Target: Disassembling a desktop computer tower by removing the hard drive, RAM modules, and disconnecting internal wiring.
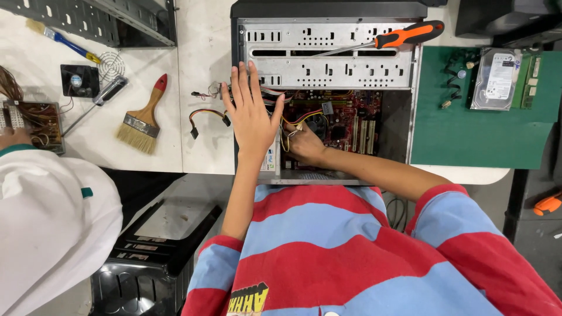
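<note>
An open computer case [410, 117] lies on the white table, its red motherboard [345, 114] exposed. My left hand [250, 111] rests flat and spread on the case's left edge, over a bundle of coloured wires. Inside the case my right hand [304, 143] is closed on a white connector with yellow and red wires [295, 120] beside the motherboard. An orange-handled screwdriver [404, 35] lies on the metal drive cage [328, 64] at the far side of the case.
A green mat [462, 134] at the right bears a hard drive [496, 79]. Left of the case lie loose cables [205, 114], a paintbrush [143, 114], a small fan [79, 80] and another screwdriver. A co-worker in white [47, 228] is at the left. A black case [152, 257] stands on the floor.
</note>
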